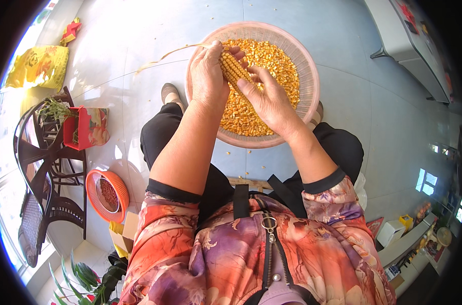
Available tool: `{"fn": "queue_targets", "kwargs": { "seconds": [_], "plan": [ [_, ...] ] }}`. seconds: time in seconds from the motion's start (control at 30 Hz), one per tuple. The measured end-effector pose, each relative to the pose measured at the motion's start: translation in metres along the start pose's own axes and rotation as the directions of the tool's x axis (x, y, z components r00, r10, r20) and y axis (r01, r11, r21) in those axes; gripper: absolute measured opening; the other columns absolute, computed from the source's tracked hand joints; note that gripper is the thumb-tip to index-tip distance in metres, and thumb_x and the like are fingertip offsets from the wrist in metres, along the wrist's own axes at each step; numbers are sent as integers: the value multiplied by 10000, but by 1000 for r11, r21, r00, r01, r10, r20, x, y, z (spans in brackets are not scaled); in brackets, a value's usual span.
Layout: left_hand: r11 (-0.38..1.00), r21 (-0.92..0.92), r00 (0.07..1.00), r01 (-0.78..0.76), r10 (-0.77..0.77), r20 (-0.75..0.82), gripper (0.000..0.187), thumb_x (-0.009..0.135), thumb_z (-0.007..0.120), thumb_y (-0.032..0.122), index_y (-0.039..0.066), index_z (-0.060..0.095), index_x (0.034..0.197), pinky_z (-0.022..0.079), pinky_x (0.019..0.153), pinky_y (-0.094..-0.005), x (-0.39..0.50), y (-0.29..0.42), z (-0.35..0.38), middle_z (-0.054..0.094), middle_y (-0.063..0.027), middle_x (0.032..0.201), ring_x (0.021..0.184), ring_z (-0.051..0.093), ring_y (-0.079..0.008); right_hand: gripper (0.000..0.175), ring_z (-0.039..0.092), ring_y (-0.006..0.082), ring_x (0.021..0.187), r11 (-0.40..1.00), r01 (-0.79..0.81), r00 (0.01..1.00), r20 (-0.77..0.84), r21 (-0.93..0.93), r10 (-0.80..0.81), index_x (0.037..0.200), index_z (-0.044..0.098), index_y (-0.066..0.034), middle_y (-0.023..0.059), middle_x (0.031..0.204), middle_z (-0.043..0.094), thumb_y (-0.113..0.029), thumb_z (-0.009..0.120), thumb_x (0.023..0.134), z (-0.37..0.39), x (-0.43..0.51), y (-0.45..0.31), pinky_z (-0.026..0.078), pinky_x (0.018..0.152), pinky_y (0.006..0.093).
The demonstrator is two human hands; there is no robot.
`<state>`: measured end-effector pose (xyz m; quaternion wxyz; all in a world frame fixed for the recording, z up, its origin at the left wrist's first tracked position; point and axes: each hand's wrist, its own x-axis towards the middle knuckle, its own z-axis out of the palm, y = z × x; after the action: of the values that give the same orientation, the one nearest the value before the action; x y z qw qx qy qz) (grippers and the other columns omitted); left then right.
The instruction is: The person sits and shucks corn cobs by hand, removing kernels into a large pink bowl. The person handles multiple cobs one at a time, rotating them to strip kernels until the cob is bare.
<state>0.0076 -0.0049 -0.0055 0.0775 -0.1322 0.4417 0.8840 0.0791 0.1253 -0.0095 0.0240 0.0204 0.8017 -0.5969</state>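
An ear of dried yellow corn (235,72) is held between my two hands, tilted, with its kernels showing along the visible side. My left hand (210,74) grips its upper end, where a strip of dry husk (170,53) trails off to the left. My right hand (271,99) holds the lower end, thumb on the kernels. Both hands are over a pink plastic basket (310,114) on the floor between my feet. Many loose corn kernels (276,65) lie in the basket.
An orange basket (91,190) with a bowl of reddish contents stands at left, near a dark wicker chair (32,152) and a red box (95,127). A yellow bag (40,66) lies at upper left. A white appliance (406,49) stands at upper right. Stray kernels dot the tiled floor.
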Motion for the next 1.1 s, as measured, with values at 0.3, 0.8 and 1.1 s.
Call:
{"fn": "queue_targets", "kwargs": {
  "seconds": [0.3,0.8,1.1],
  "plan": [
    [986,-74,977,151,-137,165,497,1043,283,299,-102,464,1275,537,945,-516,-4,0,9,629,-222,1095,1033,633,-346,569,591,129,467,691,-488,872,326,533,365,969,608,-34,63,691,619,-572,428,1016,-10,-6,-27,498,414,247],
    [996,9,995,87,-88,45,529,1083,230,370,-55,539,1141,597,702,-410,-4,-14,10,650,-206,924,781,678,-303,614,628,142,518,717,-466,885,276,519,375,1078,610,8,62,722,624,-561,385,1032,3,-12,-29,523,390,288],
    [991,-68,994,112,-111,15,375,1063,408,306,-26,552,1164,583,690,-379,-1,-21,4,658,-151,927,776,674,-257,615,570,168,386,632,-532,845,314,563,432,914,583,-49,74,564,572,-627,390,1000,1,-8,-31,470,326,288]
  ]
}}
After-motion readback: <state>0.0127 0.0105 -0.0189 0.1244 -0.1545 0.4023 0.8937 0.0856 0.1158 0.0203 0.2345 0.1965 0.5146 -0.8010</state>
